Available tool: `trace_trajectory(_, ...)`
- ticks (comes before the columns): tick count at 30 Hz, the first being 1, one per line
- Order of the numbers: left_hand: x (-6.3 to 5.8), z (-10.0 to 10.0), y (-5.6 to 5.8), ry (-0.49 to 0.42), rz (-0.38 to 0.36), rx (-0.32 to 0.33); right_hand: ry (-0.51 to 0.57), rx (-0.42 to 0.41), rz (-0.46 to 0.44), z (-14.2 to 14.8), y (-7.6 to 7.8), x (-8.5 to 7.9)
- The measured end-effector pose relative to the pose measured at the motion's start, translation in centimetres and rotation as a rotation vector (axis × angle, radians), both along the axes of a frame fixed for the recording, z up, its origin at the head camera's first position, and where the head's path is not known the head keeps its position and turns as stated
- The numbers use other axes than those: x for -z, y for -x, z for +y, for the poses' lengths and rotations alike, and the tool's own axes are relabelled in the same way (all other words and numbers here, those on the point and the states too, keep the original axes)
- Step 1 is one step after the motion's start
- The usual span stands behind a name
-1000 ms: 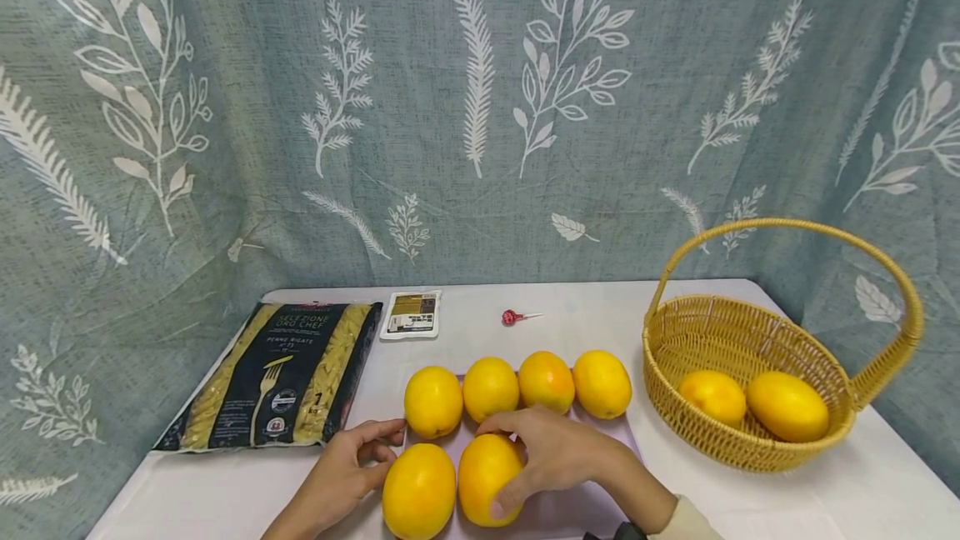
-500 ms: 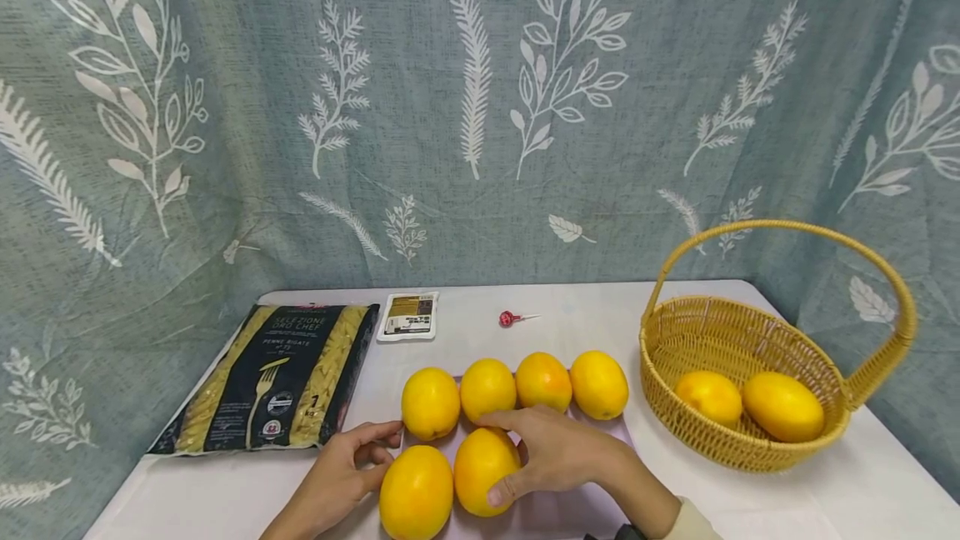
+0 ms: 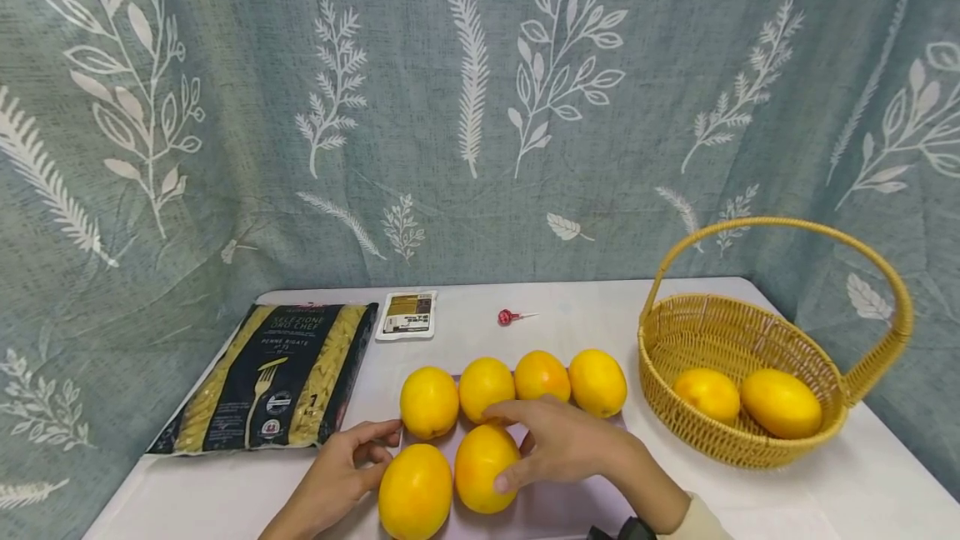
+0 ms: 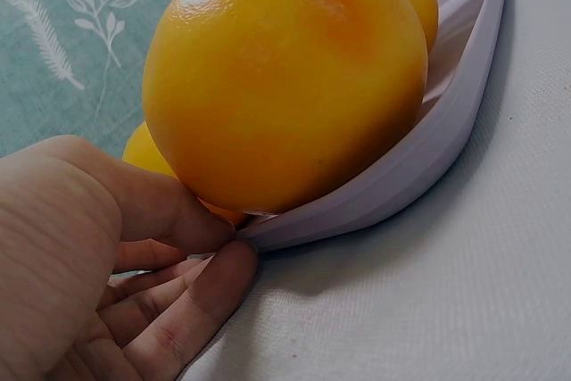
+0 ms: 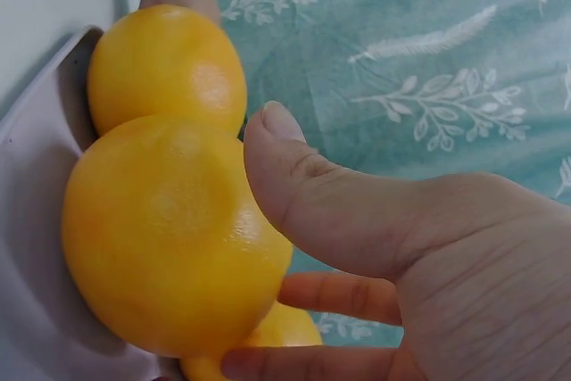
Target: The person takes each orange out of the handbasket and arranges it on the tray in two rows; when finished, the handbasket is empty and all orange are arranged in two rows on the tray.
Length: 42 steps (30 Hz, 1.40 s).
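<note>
My left hand (image 3: 341, 473) pinches the left rim of a shallow lilac tray (image 3: 566, 511); in the left wrist view, thumb and index finger meet on its rim (image 4: 357, 207). A smooth, oval, yellow-orange fruit (image 3: 416, 492) sits in the tray close to that hand. To its right stands a similar fruit (image 3: 483, 482), with my right hand (image 3: 562, 444) around its right side, thumb in front and fingers behind. In the right wrist view the thumb (image 5: 312, 194) lies along the edge of this fruit (image 5: 169, 238), fingers loosely spread.
A row of several like fruits (image 3: 487, 390) lines the tray's far side. Two more fruits (image 3: 780, 402) lie in a handled wicker basket (image 3: 750, 452) at right. A pasta bag (image 3: 277, 373), a small flat packet (image 3: 407, 315) and a red lollipop (image 3: 507, 317) lie on the white table.
My right hand has shifted slightly up and right, its thumb sliding toward the fruit's right edge. The left hand stays at the tray rim.
</note>
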State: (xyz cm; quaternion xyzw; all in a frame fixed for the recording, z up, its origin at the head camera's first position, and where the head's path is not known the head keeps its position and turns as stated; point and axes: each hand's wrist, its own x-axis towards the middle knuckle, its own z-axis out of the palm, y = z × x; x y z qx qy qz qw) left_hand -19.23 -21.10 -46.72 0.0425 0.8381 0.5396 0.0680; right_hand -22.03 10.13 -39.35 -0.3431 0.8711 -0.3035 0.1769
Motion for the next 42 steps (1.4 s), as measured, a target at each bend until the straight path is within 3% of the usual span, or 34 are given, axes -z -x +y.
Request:
trace_trajectory(12,0.0,-0.1,0.0,-0.009,0.001,0.014,0.052,0.003,0.06,1.5,-0.3,-2.2)
trace_trajectory(23,0.1,-0.2,0.1,-0.012,-0.008,0.01,0.066,0.114,0.103,4.1,-0.6,-4.4)
trace_trajectory(32,0.2,0.0,0.1,0.023,-0.032,-0.015,0.133,0.19,0.088,7.4,-0.5,-5.5)
trace_trajectory(42,0.0,0.2,0.2,0.041,-0.027,-0.026,0.117,0.298,0.104,10.7,0.6,-6.1)
